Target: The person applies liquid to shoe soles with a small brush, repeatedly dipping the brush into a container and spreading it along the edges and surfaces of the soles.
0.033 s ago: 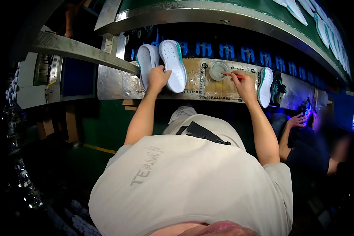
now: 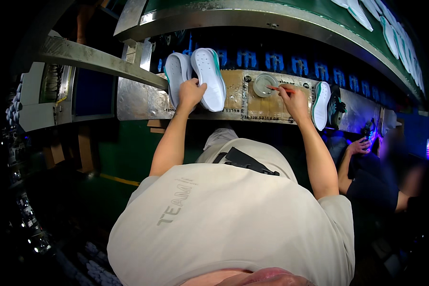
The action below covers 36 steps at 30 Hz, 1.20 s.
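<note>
My left hand (image 2: 191, 92) is closed on the edge of a white shoe sole (image 2: 209, 78) with a green-trimmed rim and small holes at its far end. Against its left side leans a second white sole (image 2: 177, 78), partly hidden behind my fingers. In my right hand (image 2: 294, 101) is a thin red-handled brush (image 2: 282, 89), gripped between thumb and fingers. The brush points left into a round, see-through cup (image 2: 261, 90) of pale liquid; its bristles are hard to make out. To the right of that hand, another white sole (image 2: 321, 107) lies on the bench.
The narrow metal bench (image 2: 136, 100) has taped brown cardboard (image 2: 267, 108) on it. A dark shoe (image 2: 336, 108) stands at right. Blue fixtures (image 2: 274, 62) line up behind. A metal beam (image 2: 105, 64) crosses at left. Another person's hand (image 2: 360, 146) works at far right.
</note>
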### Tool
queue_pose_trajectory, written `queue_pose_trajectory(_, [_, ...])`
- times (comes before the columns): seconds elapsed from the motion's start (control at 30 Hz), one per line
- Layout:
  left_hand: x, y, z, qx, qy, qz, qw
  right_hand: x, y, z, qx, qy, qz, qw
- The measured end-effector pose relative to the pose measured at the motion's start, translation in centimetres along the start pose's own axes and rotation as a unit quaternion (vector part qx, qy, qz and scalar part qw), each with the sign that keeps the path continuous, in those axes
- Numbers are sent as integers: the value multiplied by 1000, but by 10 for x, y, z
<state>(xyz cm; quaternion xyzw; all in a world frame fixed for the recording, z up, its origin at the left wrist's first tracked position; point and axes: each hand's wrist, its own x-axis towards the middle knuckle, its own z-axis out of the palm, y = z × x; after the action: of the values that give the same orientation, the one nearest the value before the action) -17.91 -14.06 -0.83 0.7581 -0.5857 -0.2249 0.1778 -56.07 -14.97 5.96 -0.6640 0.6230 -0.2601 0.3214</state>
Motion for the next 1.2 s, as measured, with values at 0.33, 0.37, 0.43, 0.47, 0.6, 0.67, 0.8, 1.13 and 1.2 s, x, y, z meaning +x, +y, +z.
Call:
queue_pose_trajectory(0.33, [-78, 8, 4, -868, -279, -55, 407, -6, 0, 9, -80, -12, -25, 996])
queue_pose_trajectory(0.37, [-78, 2, 16, -861, -315, -45, 397, -9, 4, 10, -77, 0, -41, 996])
queue_pose_trajectory(0.43, [-79, 5, 25, -856, -344, -35, 384, -17, -3, 6, -97, -23, -20, 995])
queue_pose_trajectory(0.47, [-79, 8, 30, -854, -309, -53, 415, -20, -3, 4, -51, -8, -30, 998])
queue_pose_trajectory(0.6, [-77, 4, 31, -836, -287, -73, 461, -30, -37, -8, 105, -37, -36, 993])
queue_pose_trajectory(0.67, [-76, 9, 24, -822, -295, -71, 481, -31, -58, -14, 169, -65, -56, 982])
queue_pose_trajectory(0.8, [-78, 35, -8, -792, -344, -13, 503, -24, -103, -21, 169, -120, -159, 965])
queue_pose_trajectory(1.13, [-66, 59, -71, -704, -304, 109, 632, -39, -103, -50, 29, -162, -297, 941])
queue_pose_trajectory(1.2, [-63, 59, -76, -688, -297, 117, 652, -46, -106, -57, 61, -191, -262, 944])
